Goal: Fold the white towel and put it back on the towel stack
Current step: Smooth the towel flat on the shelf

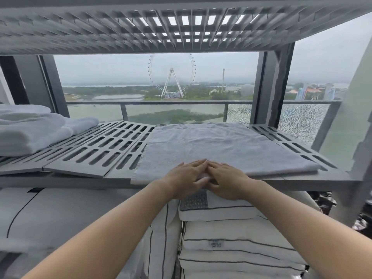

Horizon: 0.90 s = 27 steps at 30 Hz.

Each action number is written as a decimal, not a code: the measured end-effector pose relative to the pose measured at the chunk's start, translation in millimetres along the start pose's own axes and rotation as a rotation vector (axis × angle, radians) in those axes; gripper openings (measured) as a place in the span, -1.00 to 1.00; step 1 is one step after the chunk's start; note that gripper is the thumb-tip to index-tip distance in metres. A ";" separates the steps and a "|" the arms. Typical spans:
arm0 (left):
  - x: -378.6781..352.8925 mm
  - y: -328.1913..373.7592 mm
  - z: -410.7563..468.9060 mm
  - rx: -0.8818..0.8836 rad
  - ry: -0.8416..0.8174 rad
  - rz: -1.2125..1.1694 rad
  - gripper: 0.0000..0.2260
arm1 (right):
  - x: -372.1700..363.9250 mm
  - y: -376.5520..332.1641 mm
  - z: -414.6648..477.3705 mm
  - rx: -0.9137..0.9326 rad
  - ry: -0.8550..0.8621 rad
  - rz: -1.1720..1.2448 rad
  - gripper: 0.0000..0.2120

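Two flat hands, the left hand [186,178] and right hand [225,179], fingers together and fingertips touching, press the front edge of the white towel [221,148] lying on the slatted shelf [96,150], its long axis crosswise, with the towel stack [30,127] at the shelf's left end.

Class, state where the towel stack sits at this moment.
In the head view, the towel stack sits at the far left of the slotted shelf, apart from the white towel spread flat to its right.

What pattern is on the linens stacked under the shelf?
White linens with thin dark stripes; head view.
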<state>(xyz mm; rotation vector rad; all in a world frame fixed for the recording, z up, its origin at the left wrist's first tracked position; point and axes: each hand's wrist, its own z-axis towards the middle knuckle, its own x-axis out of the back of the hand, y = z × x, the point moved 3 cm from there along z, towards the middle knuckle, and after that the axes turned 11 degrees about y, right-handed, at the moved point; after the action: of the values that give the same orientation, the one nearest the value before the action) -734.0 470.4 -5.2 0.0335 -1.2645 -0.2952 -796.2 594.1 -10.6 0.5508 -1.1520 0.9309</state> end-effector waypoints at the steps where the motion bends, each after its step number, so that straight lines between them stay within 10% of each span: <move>1: -2.4 5.5 4.9 0.001 -0.003 -0.007 -0.46 | 2.9 3.1 -2.4 -0.002 0.010 0.035 -0.37; 11: -31.7 43.9 49.4 -0.028 0.019 0.215 -0.36 | 29.2 91.6 -52.9 -0.095 -0.021 -0.024 -0.27; 27: -2.2 30.8 1.2 0.195 0.304 0.100 -0.51 | 68.5 140.1 -72.6 0.338 0.295 0.268 -0.88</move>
<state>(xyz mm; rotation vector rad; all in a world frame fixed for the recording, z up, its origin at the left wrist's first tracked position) -729.5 500.7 -1.1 0.1756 -0.9851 -0.0752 -869.1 747.5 16.9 0.5138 -0.8169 1.4041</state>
